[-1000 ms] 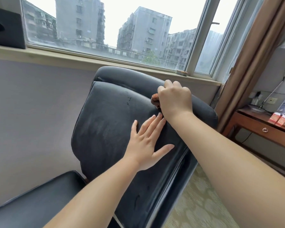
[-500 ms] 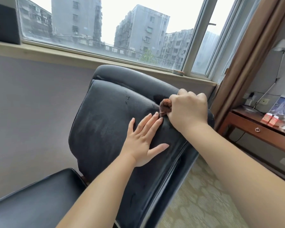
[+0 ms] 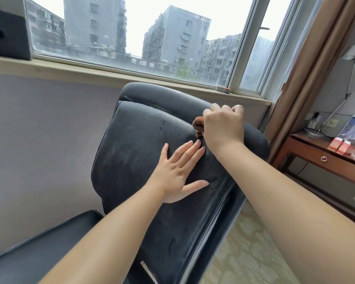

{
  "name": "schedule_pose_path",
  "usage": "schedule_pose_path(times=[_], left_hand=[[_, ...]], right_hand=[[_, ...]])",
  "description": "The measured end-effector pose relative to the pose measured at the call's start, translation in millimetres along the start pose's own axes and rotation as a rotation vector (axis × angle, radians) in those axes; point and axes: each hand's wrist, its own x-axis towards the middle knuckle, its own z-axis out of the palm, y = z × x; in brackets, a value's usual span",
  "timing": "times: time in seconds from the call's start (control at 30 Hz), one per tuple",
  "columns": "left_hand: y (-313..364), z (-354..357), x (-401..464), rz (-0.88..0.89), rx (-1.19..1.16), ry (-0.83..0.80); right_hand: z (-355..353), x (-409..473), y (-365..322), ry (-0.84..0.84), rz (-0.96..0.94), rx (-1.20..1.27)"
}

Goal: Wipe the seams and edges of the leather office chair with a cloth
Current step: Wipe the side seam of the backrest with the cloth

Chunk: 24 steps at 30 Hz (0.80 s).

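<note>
Black leather covers the office chair [image 3: 143,156], which stands with its backrest toward the window [image 3: 131,33] and its seat at lower left. The backrest surface is scuffed and shows pale streaks.

Right hand [image 3: 223,128]: fingers curled into a closed grip around a brown cloth [image 3: 198,123], bunched so that only a small tuft shows at the left side of the fist. The cloth is pressed against the chair at the seam where the backrest panel meets the padded upper edge, toward the right end of that edge. The fingertips reach over the top of the chair.

Left hand [image 3: 178,171]: open grip, fingers straight and spread, palm flat on the face of the backrest. It lies just below the right hand; its fingertips come close to the right wrist. It holds nothing.

Surroundings: a dark box [image 3: 8,33] sits on the windowsill [image 3: 90,72] at far left. A small round object [image 3: 223,89] rests on the sill near the window frame; what it is cannot be told. A brown curtain [image 3: 307,68] hangs at right. A wooden table [image 3: 326,158] with a ring-pull drawer stands at far right, carrying 2 small red-and-white boxes [image 3: 341,145] and a lamp base. Patterned carpet [image 3: 250,253] covers the floor
</note>
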Motion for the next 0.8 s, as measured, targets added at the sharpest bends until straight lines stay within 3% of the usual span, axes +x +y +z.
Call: schedule_pose_path(times=[0.43,0.8], left_hand=[[-8.9,3.6,4.1,0.02,-0.003,-0.067],[15.0,-15.7,-12.3,0.044,0.078,-0.167]], right_hand=[[16.3,35.8,-29.8,0.007,0.003,0.06],[-15.9,-22.4,7.3,-0.004,0.028,-0.016]])
